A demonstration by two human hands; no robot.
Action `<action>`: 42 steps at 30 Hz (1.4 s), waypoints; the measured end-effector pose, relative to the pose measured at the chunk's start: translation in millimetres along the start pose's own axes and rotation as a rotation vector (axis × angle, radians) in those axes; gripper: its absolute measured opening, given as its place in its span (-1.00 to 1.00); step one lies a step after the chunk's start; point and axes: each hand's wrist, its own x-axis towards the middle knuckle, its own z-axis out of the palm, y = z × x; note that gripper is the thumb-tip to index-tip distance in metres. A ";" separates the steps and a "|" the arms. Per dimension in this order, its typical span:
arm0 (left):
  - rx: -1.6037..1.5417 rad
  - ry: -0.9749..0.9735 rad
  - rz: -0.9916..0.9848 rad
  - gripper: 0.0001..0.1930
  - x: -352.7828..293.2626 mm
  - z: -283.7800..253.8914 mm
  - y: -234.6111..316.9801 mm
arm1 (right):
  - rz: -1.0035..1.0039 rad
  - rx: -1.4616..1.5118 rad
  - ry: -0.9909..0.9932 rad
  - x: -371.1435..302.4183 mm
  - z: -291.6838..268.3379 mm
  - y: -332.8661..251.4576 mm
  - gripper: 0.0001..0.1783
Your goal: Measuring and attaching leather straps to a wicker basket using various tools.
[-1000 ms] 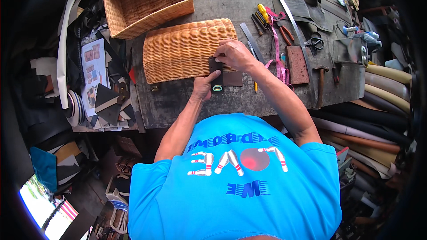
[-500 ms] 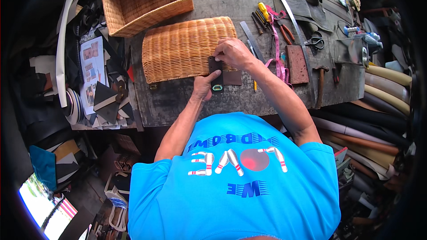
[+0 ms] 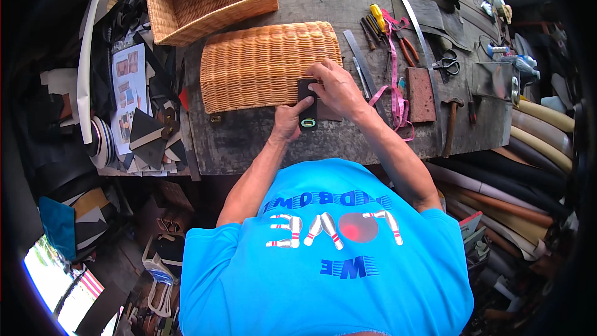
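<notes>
A black leather-like tab [image 3: 306, 89] stands against the front edge of a curved wicker lid [image 3: 264, 65]. Near its lower end sits an oval metal fitting [image 3: 308, 122]. My left hand [image 3: 287, 122] is closed on the tab from the left, thumb pressed across its front. From the right, my right hand [image 3: 339, 92] pinches the tab's upper part, its thumb on the front and its fingers bent over the wicker. A brown flat piece [image 3: 328, 112] shows partly beneath my right hand. Another small metal fitting [image 3: 216, 119] lies by the lid's left front corner.
An open wicker basket [image 3: 180, 30] stands behind the lid. To the right are a steel ruler [image 3: 357, 56], a pink tape measure [image 3: 398, 93], a yellow-handled screwdriver [image 3: 377, 15], pliers [image 3: 408, 51], a reddish brick [image 3: 420, 94], scissors [image 3: 446, 62] and a hammer [image 3: 451, 121]. Leather scraps [image 3: 146, 130] and a picture sheet [image 3: 129, 87] lie left.
My right hand has come slightly down and right, its thumb now lying over the tab's front. My left hand keeps its grip. The whole view has shifted a little.
</notes>
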 end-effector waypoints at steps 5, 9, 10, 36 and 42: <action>0.048 -0.001 -0.009 -0.62 -0.3 -2.6 1.7 | -0.030 0.048 0.071 -23.3 6.3 -11.1 -0.80; 0.082 0.017 0.050 -0.61 -0.6 -5.2 -3.6 | -0.062 0.070 0.178 -37.8 13.8 -12.6 -0.70; 0.096 0.016 0.026 -0.61 0.5 -8.9 -4.2 | -0.083 0.077 0.193 -38.4 14.3 -11.4 -0.64; 0.023 0.161 -0.163 -0.57 0.2 8.2 9.0 | 0.021 0.037 0.235 -7.1 10.6 12.1 -0.66; -0.002 0.164 -0.140 -0.53 4.9 8.8 9.2 | 0.187 -0.172 0.208 -7.9 12.1 12.3 -0.30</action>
